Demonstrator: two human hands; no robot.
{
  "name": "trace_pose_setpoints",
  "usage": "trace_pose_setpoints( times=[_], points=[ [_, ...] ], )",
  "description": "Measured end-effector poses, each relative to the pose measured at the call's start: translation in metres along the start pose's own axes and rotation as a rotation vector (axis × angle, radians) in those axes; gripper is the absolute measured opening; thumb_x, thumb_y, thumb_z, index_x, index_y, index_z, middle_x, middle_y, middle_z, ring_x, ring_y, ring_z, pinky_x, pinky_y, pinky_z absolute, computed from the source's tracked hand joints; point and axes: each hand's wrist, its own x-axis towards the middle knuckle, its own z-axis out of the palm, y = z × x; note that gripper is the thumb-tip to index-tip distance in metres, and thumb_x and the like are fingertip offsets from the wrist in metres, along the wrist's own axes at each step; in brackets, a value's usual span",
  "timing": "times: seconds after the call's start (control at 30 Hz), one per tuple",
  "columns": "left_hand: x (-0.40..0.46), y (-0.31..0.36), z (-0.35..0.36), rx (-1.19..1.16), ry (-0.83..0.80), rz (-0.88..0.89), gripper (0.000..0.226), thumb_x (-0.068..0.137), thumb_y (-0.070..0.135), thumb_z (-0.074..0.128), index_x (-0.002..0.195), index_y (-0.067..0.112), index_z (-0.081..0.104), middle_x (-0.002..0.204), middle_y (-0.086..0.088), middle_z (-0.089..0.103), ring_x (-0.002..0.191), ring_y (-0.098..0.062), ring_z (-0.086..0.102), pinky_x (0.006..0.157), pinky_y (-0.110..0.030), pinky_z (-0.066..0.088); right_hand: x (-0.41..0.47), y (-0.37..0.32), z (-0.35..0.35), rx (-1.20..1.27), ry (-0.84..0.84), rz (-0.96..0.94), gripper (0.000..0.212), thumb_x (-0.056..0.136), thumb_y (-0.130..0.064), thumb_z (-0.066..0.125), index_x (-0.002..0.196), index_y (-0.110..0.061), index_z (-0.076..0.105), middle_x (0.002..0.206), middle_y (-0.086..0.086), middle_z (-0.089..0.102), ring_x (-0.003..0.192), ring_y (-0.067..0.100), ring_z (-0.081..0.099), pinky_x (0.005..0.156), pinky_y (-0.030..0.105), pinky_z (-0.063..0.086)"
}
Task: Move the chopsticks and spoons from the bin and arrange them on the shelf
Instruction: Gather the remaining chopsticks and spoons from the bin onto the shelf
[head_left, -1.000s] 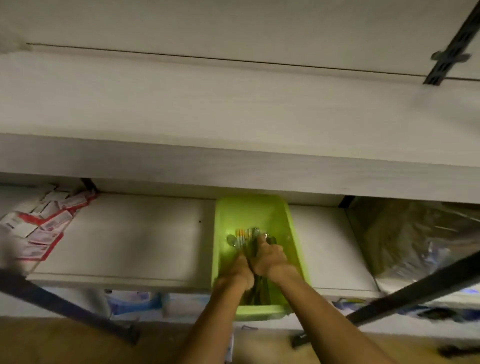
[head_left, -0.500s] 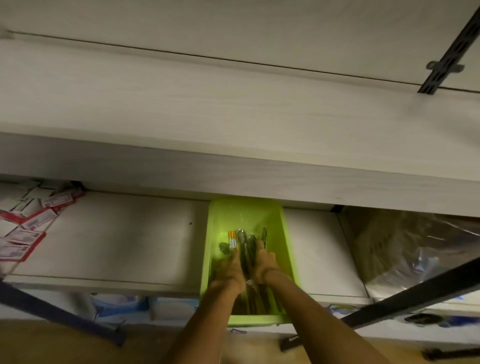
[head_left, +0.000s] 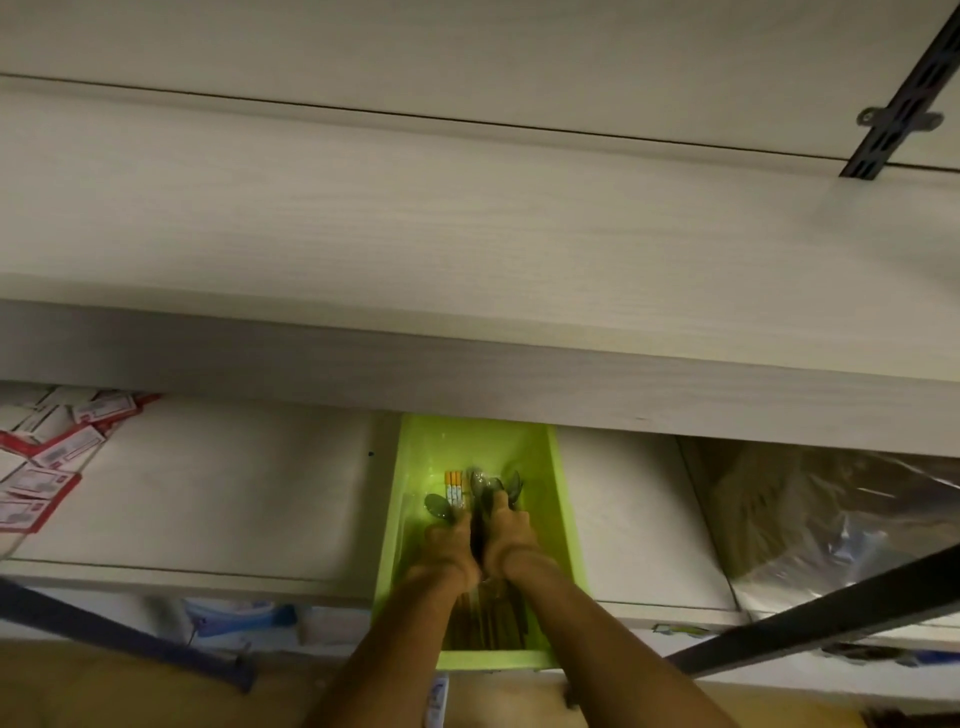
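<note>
The bin is lime green, the chopsticks show orange and white banded ends, the spoons are dull grey metal, the shelf is pale wood-grain, the packets are red and white, and the rail is black.

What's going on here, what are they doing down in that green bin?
A person has both hands in a green bin that sits on a lower shelf. The left hand and right hand are closed together around a bundle of spoons and chopsticks, whose ends stick out past the fingers. The bundle is still inside the bin. The wide upper shelf shows no utensils yet.
</note>
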Motion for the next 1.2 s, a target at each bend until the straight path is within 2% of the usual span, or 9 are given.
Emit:
trace_pose_setpoints(
  times=[0.2,0.33,0.47,0.6,0.7,0.83,0.93,1.03,1.2],
  points=[
    [0.005,0.002,0.003,0.014,0.055,-0.027,0.074,0.090,0.022,0.060,0.150,0.024,0.016,0.129,-0.013,0.050,0.111,-0.026,0.056,0.094,-0.035,0.051,0.003,0.003,-0.008,0.045,0.016,0.018,0.069,0.087,0.000,0.061,0.146,-0.010,0.026,0.128,0.014,0.053,0.120,0.028,0.054,0.101,0.031,0.046],
    [0.012,0.000,0.005,-0.028,0.066,-0.027,0.058,0.091,0.017,0.058,0.142,0.022,0.031,0.125,-0.011,0.051,0.111,-0.026,0.056,0.094,-0.035,0.052,0.004,0.004,-0.005,0.046,0.007,0.010,0.064,0.087,0.002,0.058,0.142,-0.012,0.030,0.123,0.014,0.055,0.116,0.030,0.056,0.098,0.035,0.049],
    [0.016,-0.001,0.007,-0.089,0.112,-0.021,0.059,0.094,0.017,0.054,0.148,0.012,0.031,0.147,-0.019,0.033,0.132,-0.035,0.040,0.106,-0.040,0.038,0.002,0.000,-0.001,0.112,0.050,-0.003,0.049,0.095,-0.016,0.053,0.140,-0.015,0.033,0.118,0.015,0.058,0.111,0.031,0.058,0.096,0.039,0.051],
    [0.015,0.001,0.007,-0.239,0.217,-0.002,0.030,0.094,0.029,0.048,0.110,0.007,0.060,0.126,-0.019,0.054,0.113,-0.036,0.053,0.093,-0.041,0.047,0.002,0.000,0.003,0.106,0.064,-0.004,0.057,0.091,-0.021,0.063,0.139,-0.016,0.032,0.117,0.013,0.057,0.110,0.030,0.059,0.094,0.040,0.052],
    [0.017,-0.004,0.008,-0.301,0.235,-0.051,0.040,0.092,0.023,0.055,0.130,0.009,0.052,0.134,-0.018,0.051,0.120,-0.034,0.052,0.100,-0.037,0.041,0.001,0.002,0.000,0.031,0.048,-0.009,0.068,0.085,0.001,0.064,0.142,-0.014,0.029,0.120,0.013,0.056,0.114,0.030,0.057,0.096,0.035,0.050],
    [0.023,-0.001,0.015,-0.507,0.342,-0.082,0.042,0.100,0.034,0.042,0.103,-0.001,0.064,0.109,-0.025,0.066,0.093,-0.031,0.063,0.095,-0.044,0.049,-0.002,0.004,-0.006,0.019,0.059,-0.037,0.060,0.087,0.003,0.058,0.138,-0.010,0.030,0.122,0.015,0.054,0.115,0.031,0.057,0.096,0.034,0.048],
    [0.007,0.006,0.004,-0.355,0.251,-0.027,0.020,0.094,0.013,0.050,0.113,0.009,0.056,0.105,-0.014,0.065,0.093,-0.027,0.060,0.077,-0.032,0.053,-0.004,0.005,-0.005,0.002,0.068,-0.053,0.063,0.087,0.006,0.057,0.139,-0.011,0.026,0.122,0.016,0.054,0.113,0.031,0.058,0.094,0.033,0.049],
    [0.000,0.007,-0.003,-0.432,0.263,-0.028,0.055,0.090,-0.001,0.043,0.141,0.016,0.037,0.089,0.004,0.054,0.084,-0.017,0.051,0.054,-0.018,0.041,-0.003,0.006,-0.001,0.037,0.056,-0.052,0.062,0.085,0.004,0.059,0.135,-0.014,0.028,0.114,0.015,0.058,0.106,0.032,0.061,0.090,0.038,0.053],
    [0.016,0.003,0.000,-0.736,0.251,-0.138,0.051,0.084,-0.009,0.044,0.129,0.015,0.044,0.116,-0.014,0.061,0.097,-0.028,0.062,0.077,-0.043,0.057,-0.006,0.004,0.000,0.064,0.039,-0.087,0.059,0.092,-0.021,0.060,0.141,-0.018,0.026,0.117,0.017,0.056,0.108,0.034,0.059,0.090,0.037,0.052]
  ],
)
